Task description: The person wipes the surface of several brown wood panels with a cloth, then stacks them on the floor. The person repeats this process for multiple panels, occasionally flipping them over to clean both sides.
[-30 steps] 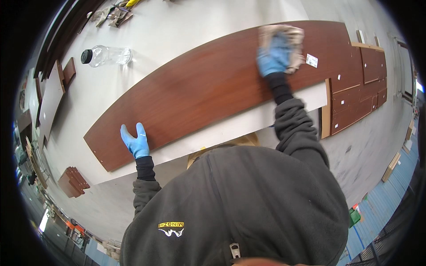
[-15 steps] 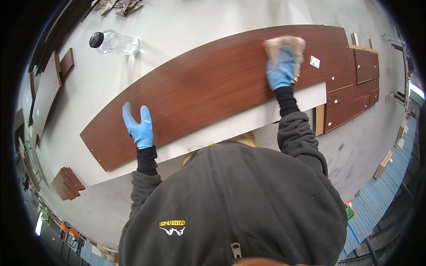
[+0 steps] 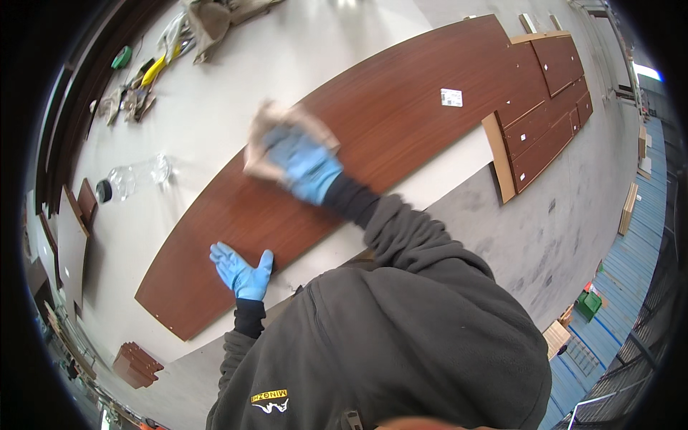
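Note:
A long, reddish-brown wood-grain panel [image 3: 390, 118] with a curved far edge lies across the white work table. My right hand [image 3: 304, 165], in a blue glove and blurred by motion, presses a beige cloth [image 3: 259, 147] at the panel's far edge, left of its middle. My left hand [image 3: 241, 272], also blue-gloved, rests open near the panel's left end, fingers stretched and thumb apart, holding nothing. A white label [image 3: 451, 97] is stuck on the panel to the right of both hands.
A clear plastic bottle [image 3: 123, 183] with a black cap lies beyond the panel's left part. Cloths and gloves [image 3: 208, 29] are heaped at the far left. Smaller brown panels [image 3: 552, 140] lie at the right end, and stacked brown pieces [image 3: 136, 364] sit at lower left.
My right hand has swept the cloth leftward along the panel from near the label. My left hand now lies flatter on the panel. The whole view has shifted and turned.

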Tool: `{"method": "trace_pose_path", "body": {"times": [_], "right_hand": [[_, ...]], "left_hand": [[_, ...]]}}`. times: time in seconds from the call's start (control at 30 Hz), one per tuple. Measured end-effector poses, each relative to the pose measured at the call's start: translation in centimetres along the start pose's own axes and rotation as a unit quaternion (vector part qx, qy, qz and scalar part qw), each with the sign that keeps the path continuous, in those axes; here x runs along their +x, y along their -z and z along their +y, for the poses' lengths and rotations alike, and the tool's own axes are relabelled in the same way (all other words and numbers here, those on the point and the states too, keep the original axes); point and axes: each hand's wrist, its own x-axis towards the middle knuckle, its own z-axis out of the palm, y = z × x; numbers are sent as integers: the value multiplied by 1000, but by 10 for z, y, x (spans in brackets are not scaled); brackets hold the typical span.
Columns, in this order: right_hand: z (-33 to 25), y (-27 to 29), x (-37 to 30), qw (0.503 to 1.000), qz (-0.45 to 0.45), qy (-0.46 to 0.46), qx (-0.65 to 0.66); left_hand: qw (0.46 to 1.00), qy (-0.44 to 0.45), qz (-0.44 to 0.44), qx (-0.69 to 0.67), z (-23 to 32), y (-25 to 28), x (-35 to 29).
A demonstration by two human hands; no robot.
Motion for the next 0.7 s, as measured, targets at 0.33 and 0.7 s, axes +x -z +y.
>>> {"method": "trace_pose_path", "body": {"times": [0.33,0.7], "right_hand": [[484,216,-44,890,225,-188,-349],[610,269,-121,889,224,-250,-311]], "left_hand": [[996,-13,-38,82,-12,-6,5],[987,15,-102,125,-6,4,17]]}}
